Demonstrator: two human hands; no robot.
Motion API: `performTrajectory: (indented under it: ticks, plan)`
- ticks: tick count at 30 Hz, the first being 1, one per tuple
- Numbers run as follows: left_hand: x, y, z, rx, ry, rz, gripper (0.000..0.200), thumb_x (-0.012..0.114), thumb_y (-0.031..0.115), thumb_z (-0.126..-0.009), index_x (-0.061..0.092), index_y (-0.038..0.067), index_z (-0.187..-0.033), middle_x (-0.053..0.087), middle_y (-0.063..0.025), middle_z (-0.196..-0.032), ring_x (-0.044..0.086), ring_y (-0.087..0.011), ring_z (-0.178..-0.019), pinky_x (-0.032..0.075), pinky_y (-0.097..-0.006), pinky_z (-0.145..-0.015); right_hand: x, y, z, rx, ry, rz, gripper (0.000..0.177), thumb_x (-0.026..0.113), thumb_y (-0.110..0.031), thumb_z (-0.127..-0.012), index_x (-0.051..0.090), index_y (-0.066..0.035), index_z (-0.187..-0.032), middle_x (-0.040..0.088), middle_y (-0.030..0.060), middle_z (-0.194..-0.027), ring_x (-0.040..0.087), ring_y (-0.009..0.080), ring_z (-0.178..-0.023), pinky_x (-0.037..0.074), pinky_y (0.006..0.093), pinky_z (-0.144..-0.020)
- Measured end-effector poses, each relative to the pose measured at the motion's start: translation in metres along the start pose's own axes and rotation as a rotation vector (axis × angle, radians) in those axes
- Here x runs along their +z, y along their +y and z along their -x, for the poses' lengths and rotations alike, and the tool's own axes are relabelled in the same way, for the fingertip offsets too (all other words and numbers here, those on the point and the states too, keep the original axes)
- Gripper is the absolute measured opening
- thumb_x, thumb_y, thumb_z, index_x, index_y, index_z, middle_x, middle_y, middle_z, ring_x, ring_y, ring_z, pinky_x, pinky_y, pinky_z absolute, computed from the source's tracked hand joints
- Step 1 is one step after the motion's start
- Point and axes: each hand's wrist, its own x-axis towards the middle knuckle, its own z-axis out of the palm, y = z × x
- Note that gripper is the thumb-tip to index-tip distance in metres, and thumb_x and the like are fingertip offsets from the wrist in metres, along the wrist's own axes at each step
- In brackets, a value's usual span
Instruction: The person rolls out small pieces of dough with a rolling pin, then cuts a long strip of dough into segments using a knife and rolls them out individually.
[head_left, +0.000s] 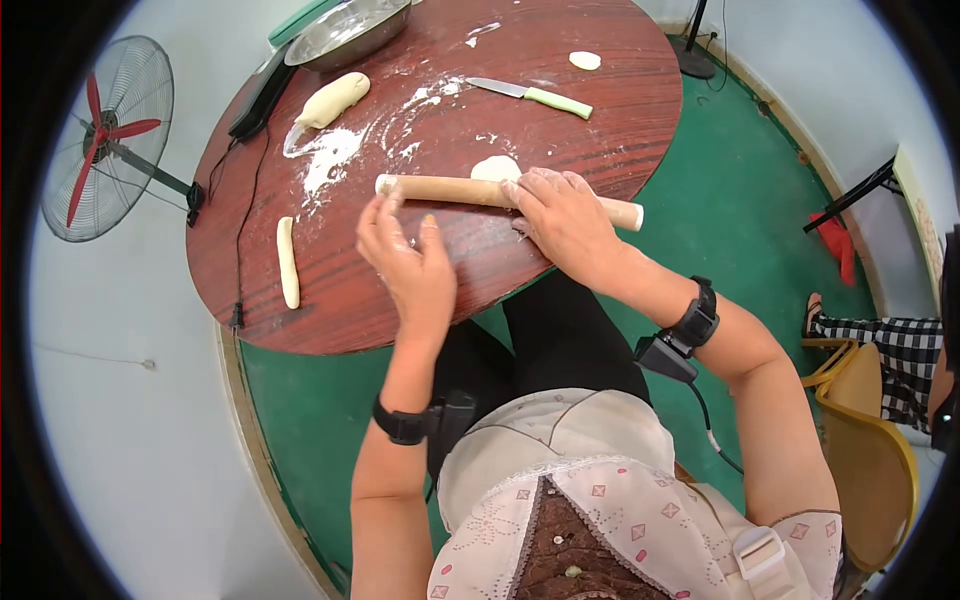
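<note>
A wooden rolling pin (445, 189) lies across the near part of the round table, over the near edge of a small flat dough piece (496, 168). My right hand (568, 222) is closed over the pin right of its middle, the pin's end sticking out beyond it. At the pin's left end is my left hand (408, 262), floury, thumb and fingers apart, fingertips right by the end. A strip of dough (288, 262) lies to the left. Farther back are a dough lump (335, 100), a knife (530, 93) with a green handle, and another flat dough piece (585, 61).
Flour (332, 160) is scattered over the reddish wooden table (350, 325). A metal bowl (350, 38) stands at the back left beside a black object with a cord. A fan (103, 135) is beyond the left edge. At right are a yellow chair (870, 470) and a person in checked trousers (890, 360).
</note>
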Motion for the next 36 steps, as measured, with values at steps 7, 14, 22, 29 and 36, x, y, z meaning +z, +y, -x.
performTrajectory:
  ticks: [7, 14, 22, 29, 36]
  plan:
    - [-0.025, -0.027, -0.077, 0.078, -0.237, -0.134, 0.03, 0.065, 0.021, -0.084, 0.066, 0.001, -0.106, 0.059, -0.019, -0.108, 0.051, -0.0354, -0.108, 0.039, -0.0438, -0.096, 0.013, 0.05, -0.039, 0.133, 0.101, -0.092, 0.045, 0.068, -0.016, -0.08, 0.057, -0.006, -0.122, 0.059, 0.0105, -0.094, 0.058, 0.0306, -0.085, 0.049, 0.0414, -0.072]
    - [0.05, -0.025, -0.09, -0.003, -0.755, -0.379, 0.034, 0.069, 0.032, -0.082, 0.069, 0.001, -0.097, 0.059, -0.0201, -0.108, 0.051, -0.038, -0.11, 0.04, -0.0456, -0.096, 0.055, 0.077, -0.06, 0.19, 0.144, 0.085, 0.036, 0.069, -0.018, -0.079, 0.064, -0.008, -0.113, 0.058, 0.0096, -0.089, 0.059, 0.0273, -0.088, 0.05, 0.0408, -0.072]
    - [0.067, -0.012, -0.086, -0.074, -0.717, -0.398, 0.025, 0.072, 0.03, -0.078, 0.069, 0.007, -0.089, 0.06, -0.0191, -0.106, 0.053, -0.0374, -0.108, 0.041, -0.0467, -0.095, 0.06, 0.077, -0.055, 0.211, 0.191, 0.115, 0.017, 0.062, -0.019, -0.081, 0.064, -0.008, -0.093, 0.059, 0.0061, -0.086, 0.058, 0.0226, -0.087, 0.045, 0.0379, -0.071]
    - [0.065, 0.007, -0.08, 0.053, -0.589, -0.357, 0.024, 0.072, 0.023, -0.077, 0.066, 0.001, -0.087, 0.066, -0.017, -0.078, 0.065, -0.0309, -0.077, 0.05, -0.0408, -0.072, 0.062, 0.077, -0.054, 0.213, 0.209, 0.114, 0.012, 0.062, -0.018, -0.08, 0.062, -0.009, -0.088, 0.059, 0.0052, -0.084, 0.058, 0.0222, -0.085, 0.045, 0.0374, -0.07]
    - [0.072, -0.015, -0.086, -0.122, -0.629, -0.232, 0.025, 0.073, 0.017, -0.076, 0.067, -0.003, -0.09, 0.069, -0.0128, -0.078, 0.067, -0.0208, -0.074, 0.05, -0.0329, -0.066, 0.059, 0.077, -0.054, 0.246, 0.117, 0.132, 0.035, 0.071, -0.025, -0.078, 0.065, -0.008, -0.108, 0.059, 0.0055, -0.091, 0.059, 0.0227, -0.089, 0.048, 0.0379, -0.073]
